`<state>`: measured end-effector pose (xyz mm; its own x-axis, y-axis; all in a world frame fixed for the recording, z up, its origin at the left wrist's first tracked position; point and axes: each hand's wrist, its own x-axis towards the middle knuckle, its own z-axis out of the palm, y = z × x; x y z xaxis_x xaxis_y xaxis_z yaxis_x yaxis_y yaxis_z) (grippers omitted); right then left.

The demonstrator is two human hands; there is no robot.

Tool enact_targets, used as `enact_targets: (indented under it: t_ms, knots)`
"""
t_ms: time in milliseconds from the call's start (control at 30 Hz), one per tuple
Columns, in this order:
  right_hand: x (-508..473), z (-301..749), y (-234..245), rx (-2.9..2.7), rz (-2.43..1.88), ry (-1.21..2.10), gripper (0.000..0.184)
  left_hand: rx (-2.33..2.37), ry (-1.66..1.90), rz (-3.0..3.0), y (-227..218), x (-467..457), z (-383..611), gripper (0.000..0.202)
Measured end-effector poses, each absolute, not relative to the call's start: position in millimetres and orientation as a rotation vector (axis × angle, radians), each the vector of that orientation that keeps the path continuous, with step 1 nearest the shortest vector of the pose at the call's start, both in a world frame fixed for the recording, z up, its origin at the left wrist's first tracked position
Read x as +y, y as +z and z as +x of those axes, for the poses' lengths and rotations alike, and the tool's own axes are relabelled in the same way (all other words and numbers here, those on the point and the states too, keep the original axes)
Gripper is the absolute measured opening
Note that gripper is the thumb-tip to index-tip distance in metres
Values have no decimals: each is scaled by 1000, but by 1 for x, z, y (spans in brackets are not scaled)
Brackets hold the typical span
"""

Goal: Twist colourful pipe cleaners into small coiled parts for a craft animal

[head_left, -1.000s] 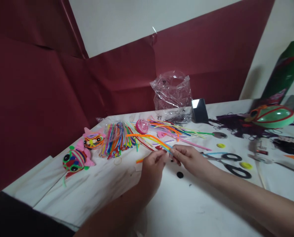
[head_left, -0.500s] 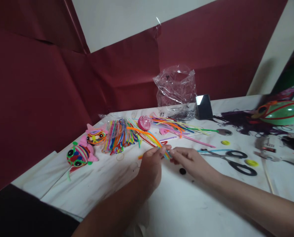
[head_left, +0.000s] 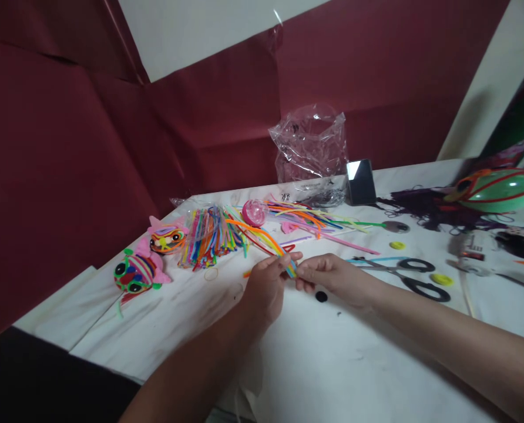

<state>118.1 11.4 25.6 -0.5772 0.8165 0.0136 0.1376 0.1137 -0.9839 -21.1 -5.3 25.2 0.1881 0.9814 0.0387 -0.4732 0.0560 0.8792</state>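
My left hand (head_left: 264,288) is closed around a small bundle of orange, yellow and blue pipe cleaners (head_left: 268,239), whose long ends reach up and left over the table. My right hand (head_left: 332,277) is closed at the bundle's short lower end, thumb and fingers pinched there; the fingertips are partly hidden. Beyond the hands lie a packet of many-coloured pipe cleaners (head_left: 211,238), a loose pile of them (head_left: 306,217) and a pink ball-like piece (head_left: 255,212). Scissors with black handles (head_left: 409,275) rest right of my right hand, and a black disc (head_left: 321,296) lies below it.
Two decorated fish-like figures (head_left: 136,276) sit at the left. A clear plastic bag (head_left: 310,147) and a dark phone-like slab (head_left: 361,182) stand at the back. To the right are yellow discs (head_left: 442,279), a glue gun (head_left: 476,255) and a green balloon-like shape (head_left: 504,189).
The view has shifted slightly, so the table things appear a little higher and further left. My right fingers have shifted slightly at the bundle's lower end; my left hand keeps its grip.
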Motion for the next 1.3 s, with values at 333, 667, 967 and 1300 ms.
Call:
enact_targets:
  t_ms: [333,667,967,1300]
  knots:
    - [16,126,17,-2315,-824,319,34,781,1217,835,23,-2,-24,11]
    - [18,127,10,-2346,-741,-68,39,734,1196,813,23,-4,-22,18]
    - [18,126,10,-2315,-773,12,40,753,1193,824,24,-5,-21,19]
    - [14,120,17,-2061,-923,985,33,769,1250,835,21,-2,-22,21]
